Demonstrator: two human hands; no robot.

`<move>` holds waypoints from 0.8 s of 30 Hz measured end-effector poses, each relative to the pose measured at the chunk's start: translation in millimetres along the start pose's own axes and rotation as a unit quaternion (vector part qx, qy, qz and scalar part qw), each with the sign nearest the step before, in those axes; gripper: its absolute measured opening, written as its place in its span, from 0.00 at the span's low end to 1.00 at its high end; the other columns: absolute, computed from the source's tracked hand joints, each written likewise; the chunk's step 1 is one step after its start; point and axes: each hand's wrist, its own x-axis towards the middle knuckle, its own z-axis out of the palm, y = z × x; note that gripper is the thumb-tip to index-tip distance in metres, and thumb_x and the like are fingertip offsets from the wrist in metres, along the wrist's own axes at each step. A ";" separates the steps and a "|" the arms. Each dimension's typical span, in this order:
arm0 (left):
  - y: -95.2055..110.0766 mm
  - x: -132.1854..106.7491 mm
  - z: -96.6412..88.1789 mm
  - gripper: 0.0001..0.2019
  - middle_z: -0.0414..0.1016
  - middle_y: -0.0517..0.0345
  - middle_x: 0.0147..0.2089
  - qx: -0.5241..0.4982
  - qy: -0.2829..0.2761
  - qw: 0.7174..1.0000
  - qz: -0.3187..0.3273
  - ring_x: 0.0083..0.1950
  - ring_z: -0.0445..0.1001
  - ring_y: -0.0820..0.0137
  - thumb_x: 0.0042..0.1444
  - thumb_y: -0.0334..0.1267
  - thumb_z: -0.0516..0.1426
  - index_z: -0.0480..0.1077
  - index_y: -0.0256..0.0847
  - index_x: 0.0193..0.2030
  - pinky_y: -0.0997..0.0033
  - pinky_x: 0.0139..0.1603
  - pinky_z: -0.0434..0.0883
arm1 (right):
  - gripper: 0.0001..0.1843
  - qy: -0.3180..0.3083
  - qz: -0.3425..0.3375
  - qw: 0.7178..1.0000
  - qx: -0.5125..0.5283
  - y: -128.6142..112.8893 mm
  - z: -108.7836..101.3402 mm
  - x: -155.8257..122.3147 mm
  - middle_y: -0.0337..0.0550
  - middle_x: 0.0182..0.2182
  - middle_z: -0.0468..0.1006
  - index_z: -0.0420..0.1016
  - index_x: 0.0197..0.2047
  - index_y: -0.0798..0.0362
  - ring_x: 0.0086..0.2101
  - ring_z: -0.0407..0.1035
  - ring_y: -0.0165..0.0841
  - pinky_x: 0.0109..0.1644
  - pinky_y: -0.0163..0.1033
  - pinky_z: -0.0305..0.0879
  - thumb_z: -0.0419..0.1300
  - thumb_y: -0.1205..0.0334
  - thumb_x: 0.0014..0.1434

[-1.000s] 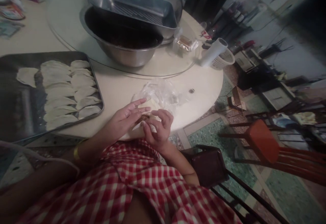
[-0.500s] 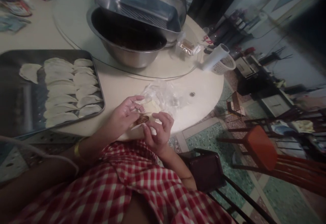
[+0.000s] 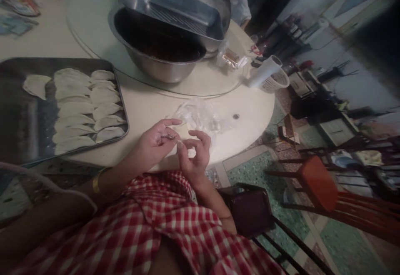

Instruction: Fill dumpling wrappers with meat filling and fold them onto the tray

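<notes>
At the table's near edge, my left hand (image 3: pixel 158 139) and my right hand (image 3: pixel 195 154) meet over a half-folded dumpling (image 3: pixel 191 153). Thumbs and fingertips of both hands pinch its pale wrapper together, and they hide most of it. A small thin, shiny thing shows among my left fingers; I cannot make out what it is. Just beyond my fingertips lie pale dumpling wrappers (image 3: pixel 183 129), partly covered by a crumpled clear plastic bag (image 3: pixel 200 114). To the left, a dark metal tray (image 3: pixel 127 116) holds two rows of folded dumplings (image 3: pixel 75 108) and one apart from them.
A steel bowl (image 3: pixel 162 73) with dark contents stands on the glass turntable (image 3: pixel 103 64), a metal pan (image 3: pixel 184 14) resting over it. A plastic-wrapped packet (image 3: pixel 231 58) and a white basket (image 3: pixel 276 81) sit right. A person (image 3: pixel 240 8) is behind. Chairs (image 3: pixel 318 183) stand right.
My fingers have drawn the wrapper together, so the brown filling seen before is now hidden. My right hand has shifted slightly left. A person has come into view behind the pan.
</notes>
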 end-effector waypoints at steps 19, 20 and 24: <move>-7.1 -5.5 -3.9 0.23 0.73 0.57 0.43 -0.047 -0.024 0.999 0.005 0.37 0.72 0.74 0.58 0.41 0.57 0.62 0.43 0.60 0.75 0.39 0.70 | 0.05 0.000 0.101 0.986 0.130 8.0 7.7 -9.6 0.42 0.33 0.77 0.70 0.34 0.52 0.35 0.72 0.30 0.39 0.38 0.71 0.57 0.61 0.61; -7.3 -5.8 -4.2 0.23 0.72 0.57 0.44 -0.052 -0.027 0.998 -0.001 0.38 0.72 0.73 0.57 0.41 0.57 0.61 0.43 0.60 0.74 0.39 0.70 | 0.05 0.004 0.105 0.986 0.131 8.3 7.9 -10.3 0.42 0.32 0.78 0.70 0.34 0.52 0.35 0.73 0.30 0.37 0.38 0.71 0.57 0.61 0.61; -6.9 -7.7 -2.8 0.27 0.72 0.56 0.44 -0.065 -0.035 0.997 -0.031 0.42 0.74 0.71 0.54 0.42 0.60 0.59 0.42 0.59 0.72 0.40 0.72 | 0.04 0.014 0.125 0.982 0.142 9.9 9.0 -13.4 0.44 0.35 0.79 0.70 0.36 0.52 0.33 0.74 0.29 0.34 0.35 0.72 0.57 0.62 0.62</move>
